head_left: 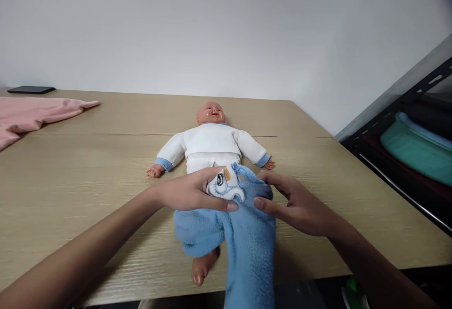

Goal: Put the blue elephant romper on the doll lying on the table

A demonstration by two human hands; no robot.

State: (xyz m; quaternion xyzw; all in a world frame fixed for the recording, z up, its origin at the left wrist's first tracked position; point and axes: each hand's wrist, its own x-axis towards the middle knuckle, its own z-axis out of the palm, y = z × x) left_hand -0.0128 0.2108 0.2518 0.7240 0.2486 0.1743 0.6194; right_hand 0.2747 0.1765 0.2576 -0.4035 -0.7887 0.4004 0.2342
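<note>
A baby doll [213, 139] in a white top with blue cuffs lies on its back, its head toward the wall. Fuzzy blue pants [250, 238] cover its lower legs; one bare foot [203, 267] pokes out of the leg on the left, while the other pant leg hangs past the table's front edge. My left hand [197, 190] grips the waist part of the pants beside a white patch with an embroidered eye and orange beak. On the right side, my right hand [293, 201] pinches the blue cloth between thumb and fingers. The doll's other foot is hidden.
Pink cloth [38, 114] lies at the left of the wooden table [123, 191], with a flat dark phone-like object [31, 90] behind it by the wall. To the right stands a black metal rack [399, 102] holding folded green cloth [416, 146].
</note>
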